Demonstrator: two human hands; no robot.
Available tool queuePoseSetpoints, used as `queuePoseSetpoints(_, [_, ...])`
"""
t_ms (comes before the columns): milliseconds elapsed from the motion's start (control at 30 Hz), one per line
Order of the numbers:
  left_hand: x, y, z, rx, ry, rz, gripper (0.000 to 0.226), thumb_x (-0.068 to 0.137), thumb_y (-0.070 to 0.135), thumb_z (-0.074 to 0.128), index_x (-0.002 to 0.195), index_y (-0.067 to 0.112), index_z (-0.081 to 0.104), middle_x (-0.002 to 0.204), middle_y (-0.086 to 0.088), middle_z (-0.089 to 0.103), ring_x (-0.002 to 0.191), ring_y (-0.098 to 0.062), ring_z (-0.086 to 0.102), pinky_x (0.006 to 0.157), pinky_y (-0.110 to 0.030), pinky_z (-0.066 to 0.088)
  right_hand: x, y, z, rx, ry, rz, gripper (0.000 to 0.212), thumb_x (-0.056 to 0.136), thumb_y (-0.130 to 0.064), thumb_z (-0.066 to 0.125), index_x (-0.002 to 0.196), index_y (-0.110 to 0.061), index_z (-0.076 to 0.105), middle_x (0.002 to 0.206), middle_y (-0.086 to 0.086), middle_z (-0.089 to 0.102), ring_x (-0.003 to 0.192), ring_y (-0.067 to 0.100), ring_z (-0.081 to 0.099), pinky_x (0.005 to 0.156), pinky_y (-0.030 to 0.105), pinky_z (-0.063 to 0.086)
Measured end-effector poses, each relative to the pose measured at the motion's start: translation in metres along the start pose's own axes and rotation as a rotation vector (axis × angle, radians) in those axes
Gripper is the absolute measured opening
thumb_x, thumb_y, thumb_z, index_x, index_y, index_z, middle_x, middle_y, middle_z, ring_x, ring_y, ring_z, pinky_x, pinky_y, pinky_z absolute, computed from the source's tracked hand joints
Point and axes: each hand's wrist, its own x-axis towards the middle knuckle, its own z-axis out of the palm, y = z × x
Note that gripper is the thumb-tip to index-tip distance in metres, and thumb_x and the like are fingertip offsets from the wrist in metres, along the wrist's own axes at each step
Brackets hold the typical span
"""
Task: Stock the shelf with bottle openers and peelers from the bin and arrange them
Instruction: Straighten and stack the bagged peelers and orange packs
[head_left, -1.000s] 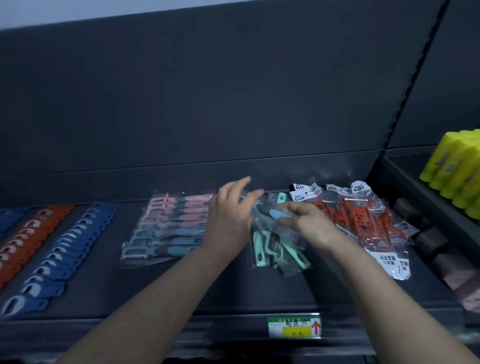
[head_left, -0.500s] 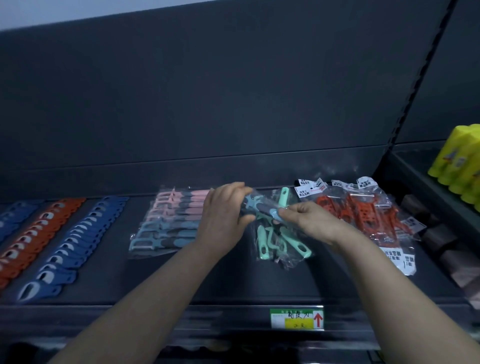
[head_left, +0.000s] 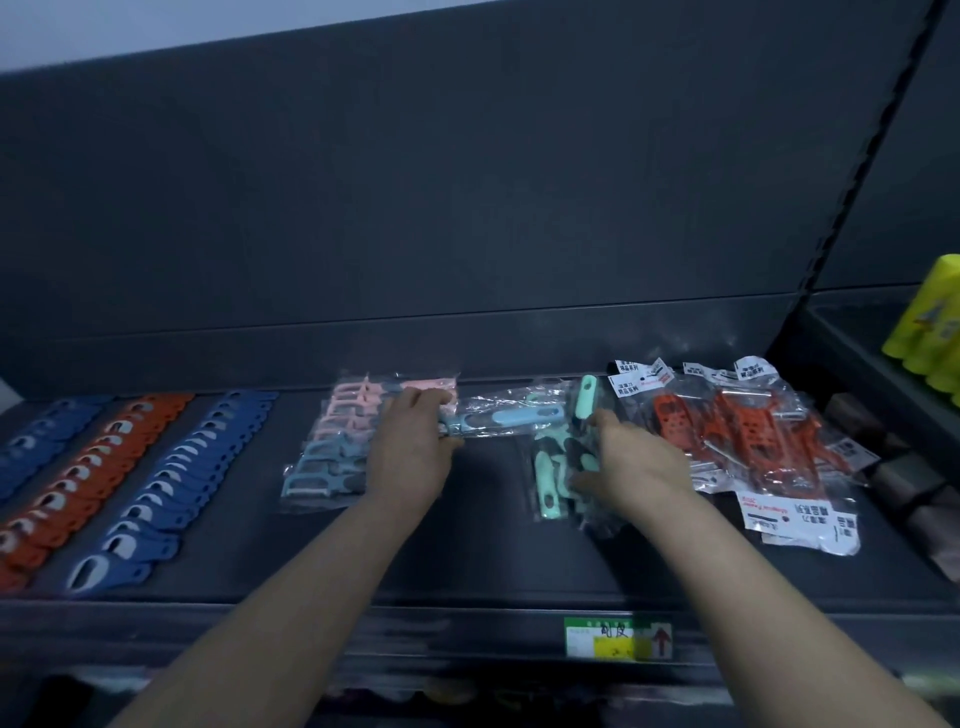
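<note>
1. Progress is judged to be well past halfway; three overlapped rows of flat plastic bottle openers, namely a far-left blue row (head_left: 47, 441), an orange row (head_left: 88, 478) and a second blue row (head_left: 171, 483), are laid out at the left of the dark grey metal shelf (head_left: 493, 545); these rows look finished.
2. Peelers are grouped in three lots further right; a fanned stack of pink and blue peelers in clear bags (head_left: 332, 441) is set just left of centre; a loose heap of mint-green and black peelers in clear bags (head_left: 550, 483) lies right of centre; a jumble of orange peelers in clear bags with white labels (head_left: 737, 431) lies beyond it, overlapped and askew.
3. A light-blue-handled peeler in a clear bag (head_left: 504, 418) is gripped at its head end by the left hand (head_left: 415, 452), with fingers curled round it; it is held crosswise over the gap between the fanned stack and the loose heap.
4. The right hand (head_left: 634, 467) is laid on the loose heap; its fingers are largely hidden, so whether a bag is pinched cannot be told.
5. What is left, as judged: the held peeler is to be set down with its kind; the loose heap and the jumble are to be straightened; the bin is not in view, so the stock remaining cannot be told.
</note>
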Motion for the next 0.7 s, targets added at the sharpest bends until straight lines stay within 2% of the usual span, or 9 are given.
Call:
queuePoseSetpoints(100, [0.0,-0.013,-0.004,-0.048,-0.003,-0.059,0.05,0.077,0.019,0.077,0.123,0.013,0.059,0.12,-0.008,0.057,0.115,-0.027,0.048,0.097,-0.034,0.039,0.0,-0.007,0.004,0.017,0.042,0.063,0.047,0.088,-0.019,0.056,0.133,-0.022,0.044,0.122,0.006,0.06,0.112,0.026,0.059,0.084,0.034,0.046])
queuePoseSetpoints(200, [-0.003,-0.029,-0.009,-0.067,-0.009,-0.072,0.053,0.076,0.022,0.079,0.124,0.015,0.057,0.122,-0.004,0.057,0.113,-0.022,0.049,0.095,-0.031,0.039,-0.007,-0.019,0.001,-0.006,0.181,0.072,0.048,0.087,-0.013,0.048,0.134,-0.016,0.041,0.13,0.01,0.05,0.121,0.029,0.05,0.093,0.041,0.042])
queuePoseSetpoints(333, [-0.013,-0.06,-0.022,-0.144,-0.027,-0.058,0.053,0.071,0.02,0.082,0.118,0.018,0.058,0.114,-0.002,0.059,0.107,-0.021,0.054,0.09,-0.033,0.045,-0.02,-0.052,0.0,0.148,0.202,0.044,0.048,0.094,-0.029,0.042,0.14,-0.017,0.031,0.13,0.013,0.048,0.116,0.033,0.051,0.086,0.042,0.044])
queuePoseSetpoints(400, [-0.023,-0.077,-0.035,-0.192,-0.051,-0.075,0.057,0.07,0.018,0.082,0.12,0.021,0.055,0.111,0.005,0.057,0.101,-0.012,0.054,0.084,-0.026,0.044,-0.026,-0.073,0.003,0.194,0.155,0.03,0.052,0.095,-0.044,0.04,0.139,-0.018,0.028,0.132,0.012,0.049,0.115,0.034,0.053,0.086,0.041,0.043])
queuePoseSetpoints(467, [-0.034,-0.095,-0.048,-0.216,-0.079,-0.086,0.069,0.067,0.019,0.084,0.127,0.023,0.05,0.107,0.009,0.054,0.095,-0.008,0.053,0.079,-0.023,0.041,-0.031,-0.093,0.009,0.168,0.101,0.007,0.058,0.092,-0.051,0.048,0.134,-0.018,0.028,0.129,0.011,0.053,0.113,0.033,0.056,0.085,0.038,0.043])
queuePoseSetpoints(567, [-0.047,-0.125,-0.062,-0.245,-0.124,-0.124,0.085,0.062,0.019,0.088,0.133,0.026,0.042,0.104,0.011,0.055,0.097,-0.011,0.055,0.082,-0.026,0.045,-0.038,-0.12,0.022,0.178,0.111,-0.036,0.039,0.094,-0.041,0.051,0.121,-0.019,0.034,0.12,0.01,0.061,0.107,0.031,0.06,0.076,0.035,0.038])
queuePoseSetpoints(700, [-0.06,-0.153,-0.07,-0.239,-0.19,-0.12,0.088,0.061,0.017,0.087,0.133,0.03,0.038,0.1,0.017,0.054,0.1,-0.011,0.056,0.085,-0.036,0.05,-0.044,-0.138,0.033,0.188,0.298,0.023,0.027,0.097,-0.037,0.046,0.113,-0.016,0.046,0.114,0.009,0.06,0.104,0.032,0.059,0.076,0.039,0.041])
